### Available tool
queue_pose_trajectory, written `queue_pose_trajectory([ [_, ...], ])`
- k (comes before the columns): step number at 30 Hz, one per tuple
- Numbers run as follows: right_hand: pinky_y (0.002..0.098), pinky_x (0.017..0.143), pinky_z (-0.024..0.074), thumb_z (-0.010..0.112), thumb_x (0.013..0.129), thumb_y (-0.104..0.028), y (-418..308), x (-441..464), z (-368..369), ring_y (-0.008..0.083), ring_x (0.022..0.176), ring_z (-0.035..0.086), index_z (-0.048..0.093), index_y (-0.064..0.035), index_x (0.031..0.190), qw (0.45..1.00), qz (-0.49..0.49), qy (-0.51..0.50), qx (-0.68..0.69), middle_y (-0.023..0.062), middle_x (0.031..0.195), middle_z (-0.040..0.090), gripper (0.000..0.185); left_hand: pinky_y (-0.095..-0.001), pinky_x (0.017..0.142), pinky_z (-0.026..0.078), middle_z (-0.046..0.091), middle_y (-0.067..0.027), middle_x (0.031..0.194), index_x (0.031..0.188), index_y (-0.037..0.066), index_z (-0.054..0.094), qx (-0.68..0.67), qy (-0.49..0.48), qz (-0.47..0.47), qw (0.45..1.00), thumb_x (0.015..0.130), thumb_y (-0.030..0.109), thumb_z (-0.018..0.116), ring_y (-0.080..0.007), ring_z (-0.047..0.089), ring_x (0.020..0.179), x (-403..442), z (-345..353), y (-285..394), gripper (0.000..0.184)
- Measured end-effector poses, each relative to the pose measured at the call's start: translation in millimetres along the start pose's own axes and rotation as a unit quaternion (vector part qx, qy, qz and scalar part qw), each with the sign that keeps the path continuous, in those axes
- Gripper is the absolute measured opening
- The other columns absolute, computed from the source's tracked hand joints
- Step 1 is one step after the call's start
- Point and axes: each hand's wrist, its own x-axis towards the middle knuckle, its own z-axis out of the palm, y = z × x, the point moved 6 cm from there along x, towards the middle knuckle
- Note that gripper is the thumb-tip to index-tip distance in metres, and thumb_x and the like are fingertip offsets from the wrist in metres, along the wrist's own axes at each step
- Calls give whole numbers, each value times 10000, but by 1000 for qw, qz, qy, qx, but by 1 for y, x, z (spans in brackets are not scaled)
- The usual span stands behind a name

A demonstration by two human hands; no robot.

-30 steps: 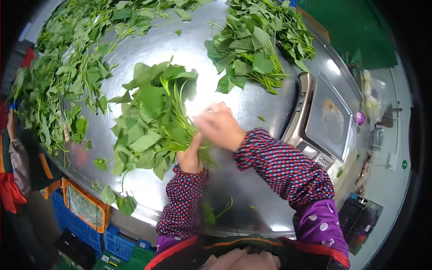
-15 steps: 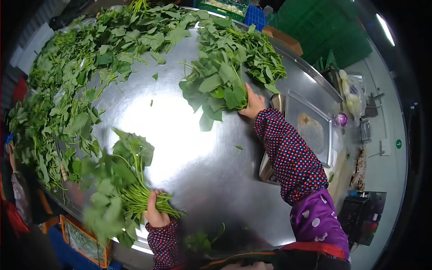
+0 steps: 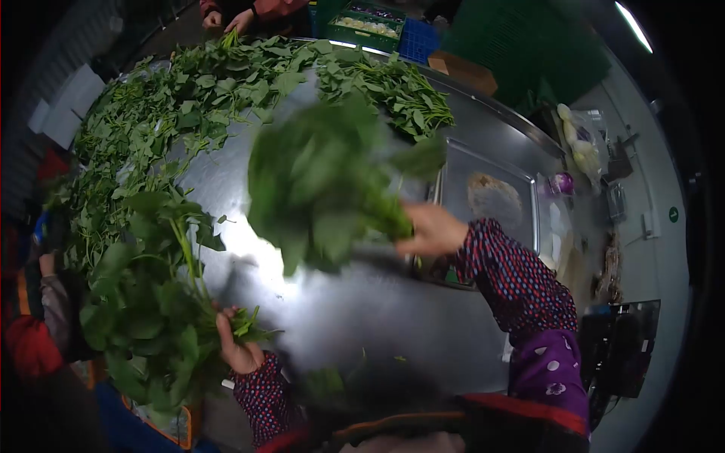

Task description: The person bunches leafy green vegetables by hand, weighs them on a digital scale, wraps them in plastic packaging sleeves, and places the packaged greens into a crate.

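Observation:
My left hand (image 3: 240, 347) is closed around the stems of a bunch of leafy greens (image 3: 147, 317), whose leaves spread to the left over the near table edge. Across from it, my right hand (image 3: 434, 229) grips a second leafy bunch (image 3: 310, 189) by its stem end. That bunch is held above the steel table (image 3: 377, 302), leaves pointing left and blurred by motion. A clear tray (image 3: 495, 200) lies beyond my right hand, on what looks like a scale partly hidden by my arm.
Loose greens (image 3: 128, 151) cover the table's left and far sides, with laid-out stems (image 3: 400, 94) at the far right. Another person's hands (image 3: 230, 21) hold stems at the far edge; another person's arm (image 3: 53, 294) is at left. Crates (image 3: 366, 29) stand behind.
My right hand has brought its bunch up and toward me from beside the scale. My left hand has shifted slightly left with its bunch. The view has tilted, showing another person's hands at the top.

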Motion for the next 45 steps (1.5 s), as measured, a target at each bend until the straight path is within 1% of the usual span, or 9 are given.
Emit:
queue_pose_trajectory([
  [5,397,742,468,592,701,-200,-33,-116,61,356,850,578,405,-66,1195,977,78,-196,39,214,909,577,544,-296,787,438,574,-54,809,1107,40,515,-103,13,-118,988,888,125,489,-173,527,799,-26,-6,-31,237],
  [12,288,708,463,609,699,-74,-27,-270,-46,172,810,583,474,36,1085,882,125,367,268,80,909,601,423,-350,773,460,569,-38,880,1249,47,413,48,-77,-160,983,903,161,459,-172,538,861,-84,107,-64,367],
  [21,379,782,442,649,692,-213,172,-281,-94,320,881,570,455,54,1032,792,323,513,66,232,983,559,474,-344,759,475,644,-123,865,963,-38,603,172,-348,-407,827,751,220,682,-215,612,807,-111,322,-353,343],
  [27,436,956,333,547,733,-539,245,-255,-29,371,1142,401,356,53,1228,812,546,207,-6,244,1250,395,795,-354,883,413,594,-236,1012,1049,-70,566,688,-290,40,664,606,568,689,-318,571,970,-74,300,-417,787],
  [33,404,898,391,576,727,-538,212,-316,-19,419,1031,496,383,121,1179,844,368,390,-14,288,1106,514,822,-369,855,433,590,-215,1007,1126,-38,520,797,-449,-2,403,592,577,680,-342,562,959,-82,298,-323,830],
  [36,388,968,311,633,739,-371,197,-406,22,374,1151,401,371,55,1234,757,375,529,83,269,1218,427,704,-386,899,342,483,-195,1165,1194,-32,425,702,-406,294,506,691,248,677,-338,441,1036,-131,258,-254,628],
  [39,418,1000,261,651,708,-382,233,-527,93,362,1202,332,285,11,1305,654,552,516,-37,254,1297,339,804,-399,861,365,505,-187,1116,1171,-10,440,666,-495,109,547,689,103,598,-350,447,1050,-211,146,-224,519],
  [42,422,1007,248,667,675,-420,222,-568,109,381,1197,323,220,-16,1339,600,706,353,-132,255,1298,332,896,-494,931,333,442,-184,1217,1167,118,483,727,-604,216,245,739,261,576,-335,441,1104,-265,27,-176,460],
  [45,417,989,277,648,690,-280,217,-568,102,408,1144,366,169,-11,1348,611,729,285,-113,272,1234,388,858,-534,954,276,376,-156,1291,1197,102,467,907,-392,139,71,799,260,527,-349,375,1165,-123,-52,-87,432],
])
